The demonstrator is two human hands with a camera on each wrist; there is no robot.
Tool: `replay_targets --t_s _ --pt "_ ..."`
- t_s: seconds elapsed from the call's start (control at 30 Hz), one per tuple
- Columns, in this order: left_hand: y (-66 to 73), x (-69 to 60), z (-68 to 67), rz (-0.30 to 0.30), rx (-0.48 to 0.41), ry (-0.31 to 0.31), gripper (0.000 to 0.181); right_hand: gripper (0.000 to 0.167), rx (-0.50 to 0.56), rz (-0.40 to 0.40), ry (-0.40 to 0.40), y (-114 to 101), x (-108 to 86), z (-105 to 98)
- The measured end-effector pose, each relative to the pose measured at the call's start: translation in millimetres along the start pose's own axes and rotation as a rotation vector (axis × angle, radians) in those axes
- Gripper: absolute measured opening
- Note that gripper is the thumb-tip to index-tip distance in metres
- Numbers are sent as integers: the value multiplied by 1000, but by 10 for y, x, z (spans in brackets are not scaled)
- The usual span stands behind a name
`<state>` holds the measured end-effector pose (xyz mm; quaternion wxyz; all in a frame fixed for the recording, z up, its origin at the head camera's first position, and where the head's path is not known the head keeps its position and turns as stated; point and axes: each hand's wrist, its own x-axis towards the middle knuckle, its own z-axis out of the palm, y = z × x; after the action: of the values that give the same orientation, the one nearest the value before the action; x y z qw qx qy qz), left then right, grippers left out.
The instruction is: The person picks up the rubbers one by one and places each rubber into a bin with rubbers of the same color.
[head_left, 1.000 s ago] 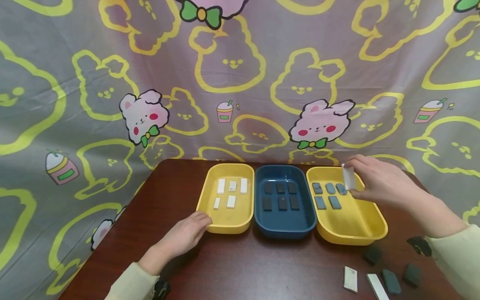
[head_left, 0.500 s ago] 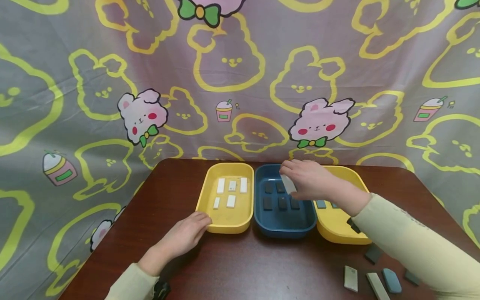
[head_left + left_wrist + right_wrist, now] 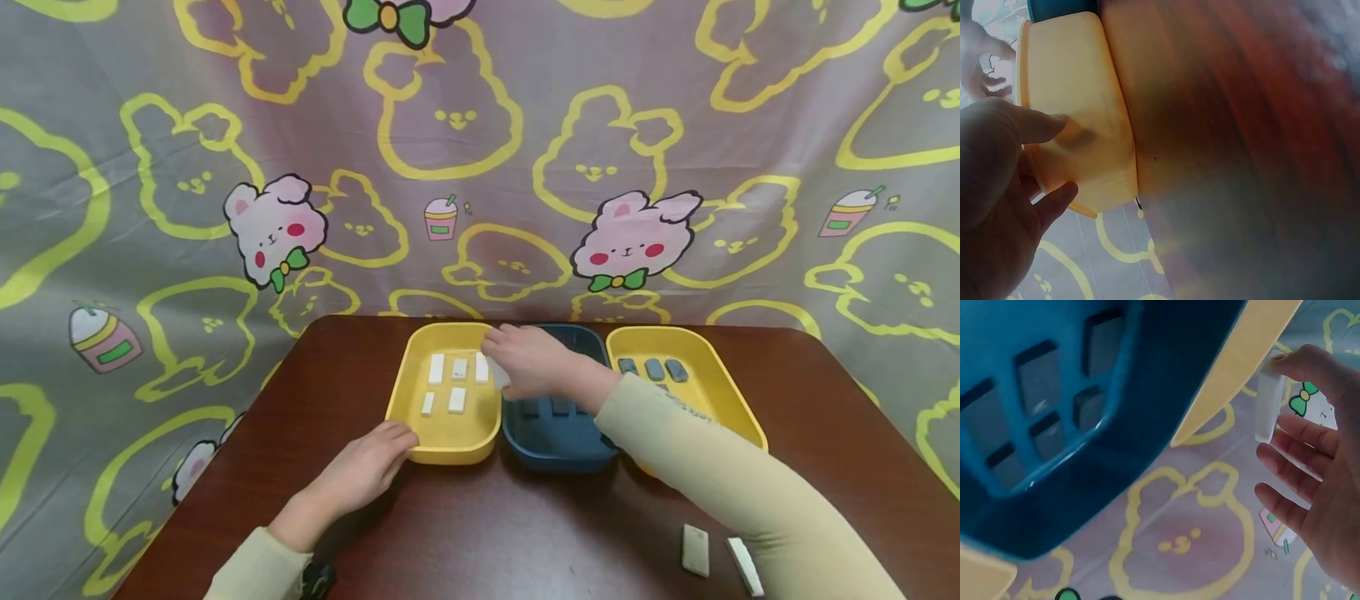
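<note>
My right hand (image 3: 536,360) pinches a white rectangular block (image 3: 1267,400) between thumb and fingertips. It is raised over the border between the left yellow tray (image 3: 446,454) and the blue tray (image 3: 558,458). At the near left corner of that yellow tray, my left hand (image 3: 367,467) grips the rim; in the left wrist view a thumb (image 3: 1044,127) lies against the outer wall. Several white blocks (image 3: 456,400) lie in rows inside this tray. The blue tray holds several dark blocks (image 3: 1038,375), partly hidden by my right hand in the head view.
On the right stands another yellow tray (image 3: 723,392) with grey-blue blocks (image 3: 655,369), partly covered by my right sleeve. A pale block (image 3: 695,550) and a narrow white block (image 3: 745,567) lie on the brown table (image 3: 495,533) at front right. A patterned curtain (image 3: 510,167) hangs behind.
My right hand has carried the white block leftward from over the right yellow tray, across the blue tray, to the left yellow tray's right edge. My left hand stays on its rim.
</note>
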<state>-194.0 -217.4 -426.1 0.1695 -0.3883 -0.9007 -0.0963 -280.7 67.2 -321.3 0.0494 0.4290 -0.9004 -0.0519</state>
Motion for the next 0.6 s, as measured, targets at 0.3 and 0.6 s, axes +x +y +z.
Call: replay_targets --t_s 0.3,0.6 --pt "2 10 -11 -12 1 -15 12 58 65 132 -135 -134 369 109" --pt "5 1 -6 -20 -5 -22 12 43 70 171 -263 -260 513 382"
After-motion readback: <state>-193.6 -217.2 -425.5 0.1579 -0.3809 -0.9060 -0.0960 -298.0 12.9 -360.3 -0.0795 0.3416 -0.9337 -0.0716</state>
